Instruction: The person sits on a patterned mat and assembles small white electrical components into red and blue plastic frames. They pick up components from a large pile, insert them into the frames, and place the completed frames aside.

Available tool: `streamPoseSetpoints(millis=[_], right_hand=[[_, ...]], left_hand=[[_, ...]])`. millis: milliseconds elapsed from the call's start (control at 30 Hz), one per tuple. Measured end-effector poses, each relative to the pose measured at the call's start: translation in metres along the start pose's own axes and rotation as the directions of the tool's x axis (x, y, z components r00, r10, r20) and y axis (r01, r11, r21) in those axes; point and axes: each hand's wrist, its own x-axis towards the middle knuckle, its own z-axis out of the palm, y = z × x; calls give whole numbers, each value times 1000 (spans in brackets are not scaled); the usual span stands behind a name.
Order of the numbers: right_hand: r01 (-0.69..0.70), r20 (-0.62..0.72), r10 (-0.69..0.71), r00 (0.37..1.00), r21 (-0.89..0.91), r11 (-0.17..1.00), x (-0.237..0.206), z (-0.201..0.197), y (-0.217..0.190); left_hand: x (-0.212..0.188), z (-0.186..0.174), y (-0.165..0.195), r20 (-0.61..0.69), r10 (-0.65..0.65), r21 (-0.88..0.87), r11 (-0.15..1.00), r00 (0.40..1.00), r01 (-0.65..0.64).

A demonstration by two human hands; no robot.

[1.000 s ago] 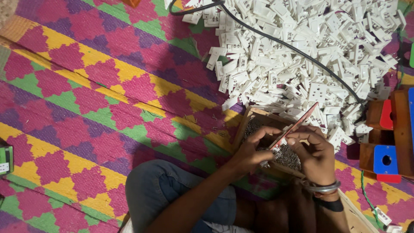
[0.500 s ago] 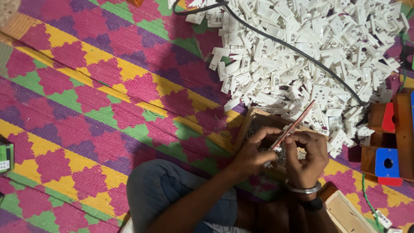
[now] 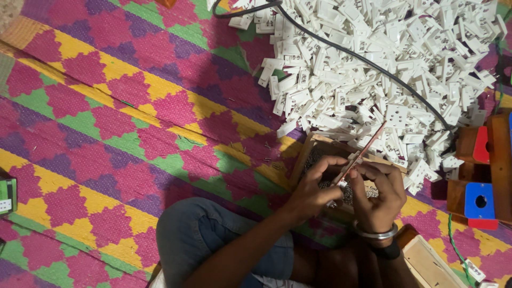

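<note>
Left hand point(image 3: 314, 186) and right hand point(image 3: 376, 194) both pinched on thin reddish rod point(image 3: 362, 154) above shallow wooden tray point(image 3: 304, 154) of small metal bits; heap of white plastic socket plates point(image 3: 373, 69) behind, woven mat point(image 3: 122, 122) beneath.

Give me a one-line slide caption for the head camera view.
Left hand and right hand hold a thin rod over a wooden tray, beside a pile of white socket parts on a patterned mat.

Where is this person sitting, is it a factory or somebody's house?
Probably a home-style floor workshop for small assembly. A big heap of white plastic socket parts lies on a colourful woven floor mat, and a shallow wooden tray of tiny metal bits sits at the hands.
</note>
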Motion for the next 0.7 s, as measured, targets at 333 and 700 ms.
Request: streamPoseSetpoints(millis=[333, 700], right_hand=[[0, 4, -1, 1000, 41, 999, -1, 0, 5], [-417, 84, 429, 899, 460, 784, -3, 8, 31]], left_hand=[[3, -1, -14, -18, -41, 37, 998, 999, 42], [4, -1, -24, 32, 22, -13, 1000, 999, -21]])
